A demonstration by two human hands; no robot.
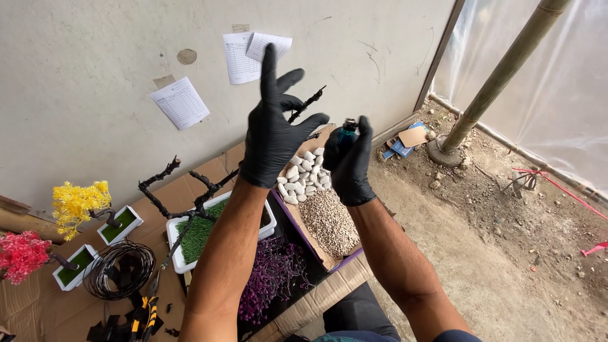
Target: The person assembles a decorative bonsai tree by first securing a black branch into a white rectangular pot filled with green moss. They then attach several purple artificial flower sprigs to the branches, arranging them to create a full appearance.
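Both my hands wear black gloves and are raised in front of the wall. My left hand [273,130] has its fingers spread; a dark bare branch tip [310,101] of the artificial tree [190,190] shows just behind it, and I cannot tell if the hand touches it. My right hand [350,163] is closed around a small teal bottle [346,132] with a dark cap. Below them the tree stands in a white rectangular pot [183,253] with green turf.
An open cardboard box [329,259] holds white pebbles [303,174] and fine gravel [329,221]. Purple sprigs [269,275] lie below. At left: a yellow mini tree [79,202], a red one [22,253], a wire coil [120,269], pliers [147,310]. Dirt floor and a bamboo pole [500,76] at right.
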